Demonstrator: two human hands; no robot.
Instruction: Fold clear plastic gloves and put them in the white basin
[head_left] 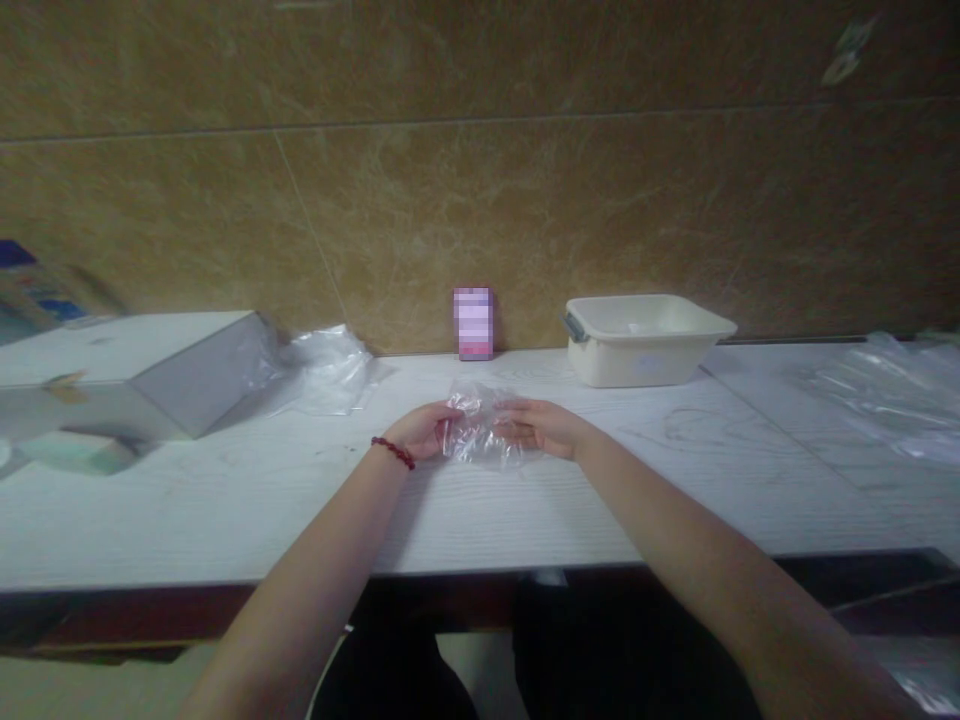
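Observation:
A crumpled clear plastic bag (476, 425) is between my two hands, just above the white tabletop. My left hand (429, 428), with a dark red bead bracelet at the wrist, pinches the bag's left side between thumb and fingers. On the other side, my right hand (544, 428) grips the bag with its fingers reaching across the plastic. Part of those fingers shows through the film, and I cannot tell whether they are inside the bag or only against it. Glare and creases hide whether the bag contains anything.
A phone with a blurred screen (474, 325) leans on the tiled wall. Right of it stands a cream plastic basin (637, 360) with a grey handle. A white box (165, 385) and loose plastic bags (326, 370) lie left; more clear plastic (892, 395) lies right.

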